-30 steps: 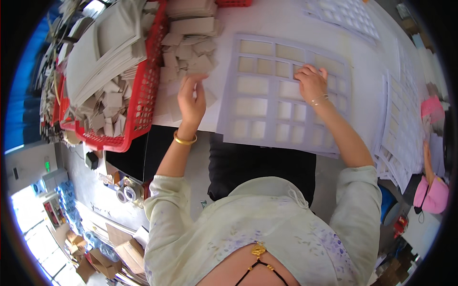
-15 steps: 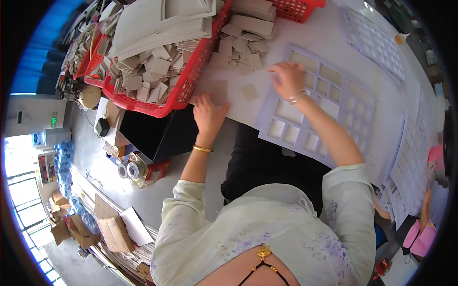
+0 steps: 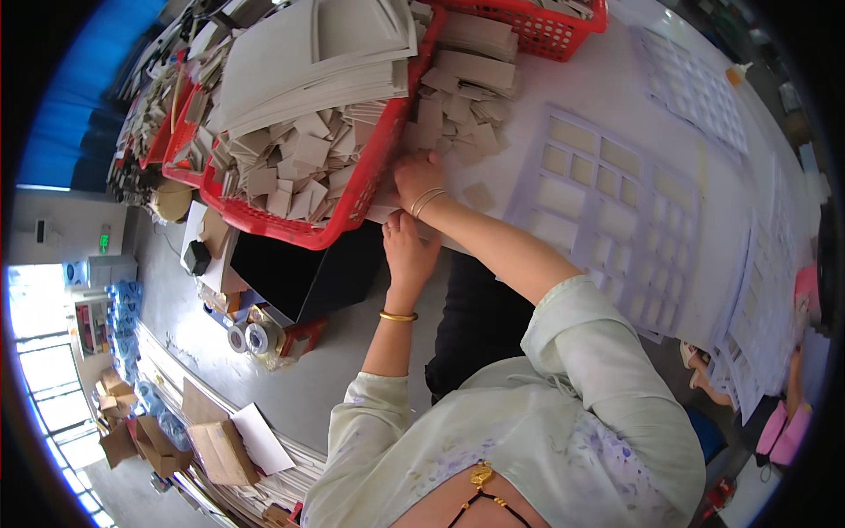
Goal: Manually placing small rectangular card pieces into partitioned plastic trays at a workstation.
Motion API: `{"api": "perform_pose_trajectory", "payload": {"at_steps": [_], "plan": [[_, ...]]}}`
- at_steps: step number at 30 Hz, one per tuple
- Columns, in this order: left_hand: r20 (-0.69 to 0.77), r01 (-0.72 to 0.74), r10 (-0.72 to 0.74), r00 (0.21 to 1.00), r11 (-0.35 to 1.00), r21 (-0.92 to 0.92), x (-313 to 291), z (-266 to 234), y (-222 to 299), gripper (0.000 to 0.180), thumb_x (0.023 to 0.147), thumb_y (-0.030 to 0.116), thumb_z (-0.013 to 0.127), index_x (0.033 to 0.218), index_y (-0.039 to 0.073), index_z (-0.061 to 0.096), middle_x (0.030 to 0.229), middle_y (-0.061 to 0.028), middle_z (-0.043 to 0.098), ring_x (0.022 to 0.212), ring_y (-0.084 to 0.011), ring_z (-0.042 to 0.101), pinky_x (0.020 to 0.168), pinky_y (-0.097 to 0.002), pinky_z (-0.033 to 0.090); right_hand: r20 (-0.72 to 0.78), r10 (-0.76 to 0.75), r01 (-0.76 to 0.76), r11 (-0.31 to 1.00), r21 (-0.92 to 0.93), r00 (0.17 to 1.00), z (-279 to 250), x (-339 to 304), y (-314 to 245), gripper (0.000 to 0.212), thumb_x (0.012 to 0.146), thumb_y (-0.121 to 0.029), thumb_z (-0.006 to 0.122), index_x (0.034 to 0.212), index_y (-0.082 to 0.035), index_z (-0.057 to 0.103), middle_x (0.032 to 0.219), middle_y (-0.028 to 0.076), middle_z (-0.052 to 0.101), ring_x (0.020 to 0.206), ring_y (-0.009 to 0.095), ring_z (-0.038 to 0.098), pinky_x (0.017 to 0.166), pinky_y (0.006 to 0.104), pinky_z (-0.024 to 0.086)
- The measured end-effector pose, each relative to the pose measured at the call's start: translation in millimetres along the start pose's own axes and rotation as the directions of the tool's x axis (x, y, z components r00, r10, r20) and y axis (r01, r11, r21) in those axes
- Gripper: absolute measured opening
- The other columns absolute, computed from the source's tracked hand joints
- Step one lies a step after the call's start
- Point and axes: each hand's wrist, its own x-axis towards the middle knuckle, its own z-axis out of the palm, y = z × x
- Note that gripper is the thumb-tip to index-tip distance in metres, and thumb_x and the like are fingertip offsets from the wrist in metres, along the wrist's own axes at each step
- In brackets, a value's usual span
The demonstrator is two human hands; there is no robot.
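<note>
My right hand [image 3: 419, 180] reaches across to the left, close beside the wall of a red plastic basket [image 3: 359, 180]. Its fingers are curled, and whatever may be in them is hidden. Just below it, my left hand [image 3: 410, 257] rests at the table's edge with its thumb apart from the fingers, holding nothing that shows. Loose grey cardboard pieces [image 3: 453, 119] lie heaped just beyond the right hand. One thin square cardboard piece [image 3: 479, 195] lies alone on the table. Farther right is a white grid frame [image 3: 591, 211] with rectangular openings of several sizes.
The basket holds many small cardboard pieces [image 3: 308, 150] under a stack of large grey sheets [image 3: 308, 70]. A second red basket [image 3: 563, 35] stands at the back. More grid sheets [image 3: 691, 84] lie far right. Another person's pink sleeve [image 3: 783, 431] shows at the right rim.
My right hand has moved left from the grid frame to the basket's side, close to my left hand. The view has shifted slightly, and the left fingers are now more bent.
</note>
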Motion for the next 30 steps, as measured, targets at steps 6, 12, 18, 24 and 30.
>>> {"api": "perform_pose_trajectory", "payload": {"at_steps": [6, 12, 18, 24, 30], "plan": [[-0.026, -0.039, 0.041, 0.999, 0.996, 0.077, -3, 1, 1, 0.053, 0.067, 0.026, 0.075, 0.104, -0.001, 0.049, 0.106, -0.0200, 0.052, 0.098, -0.0406, 0.048, 0.083, -0.0465, 0.042, -0.060, 0.032, -0.027, 0.996, 0.081, 0.998, -8, -3, 1, 0.026, 0.071, -0.020, 0.067, 0.093, -0.009, 0.058, 0.085, 0.010, 0.066, 0.084, 0.025, 0.063, 0.076, 0.0421, 0.045], [0.028, -0.096, 0.098, 0.995, 0.993, -0.071, 4, -3, -5, 0.055, 0.059, 0.011, 0.073, 0.108, 0.004, 0.049, 0.103, -0.0132, 0.055, 0.101, -0.0344, 0.050, 0.090, -0.0439, 0.038, -0.242, 0.047, 0.120, 0.768, 0.629, 0.969, -42, -43, 46, 0.016, 0.079, -0.012, 0.057, 0.095, -0.008, 0.054, 0.079, 0.015, 0.063, 0.075, 0.034, 0.062, 0.066, 0.0422, 0.050], [-0.026, -0.104, 0.102, 0.994, 0.990, -0.091, 5, -4, -5, 0.053, 0.060, 0.011, 0.073, 0.107, 0.005, 0.049, 0.099, -0.0120, 0.056, 0.100, -0.0329, 0.050, 0.090, -0.0431, 0.038, -0.081, 0.388, -0.023, 0.257, 0.966, 0.918, -107, -114, 176, 0.030, 0.084, -0.002, 0.058, 0.112, -0.007, 0.051, 0.074, 0.006, 0.063, 0.060, 0.013, 0.065, 0.052, 0.0248, 0.051], [0.030, -0.087, 0.105, 0.994, 0.929, -0.361, 18, -5, 43, 0.052, 0.062, 0.004, 0.072, 0.108, 0.005, 0.050, 0.105, -0.0119, 0.056, 0.100, -0.0305, 0.053, 0.089, -0.0394, 0.042, -0.152, 0.648, -0.107, 0.343, 0.933, 0.746, -128, -191, 260, 0.023, 0.084, -0.008, 0.065, 0.106, -0.005, 0.057, 0.072, 0.003, 0.060, 0.053, 0.008, 0.057, 0.048, 0.0211, 0.046], [0.216, -0.505, 0.652, 0.727, 0.720, -0.476, 33, 18, 125, 0.046, 0.063, 0.000, 0.070, 0.105, 0.008, 0.054, 0.114, -0.0096, 0.057, 0.105, -0.0321, 0.052, 0.089, -0.0404, 0.042, -0.005, 0.736, -0.189, 0.180, 0.965, 0.677, -112, -224, 253, 0.014, 0.086, -0.009, 0.063, 0.098, -0.003, 0.060, 0.071, 0.002, 0.059, 0.051, 0.007, 0.055, 0.036, 0.0213, 0.038]]}}
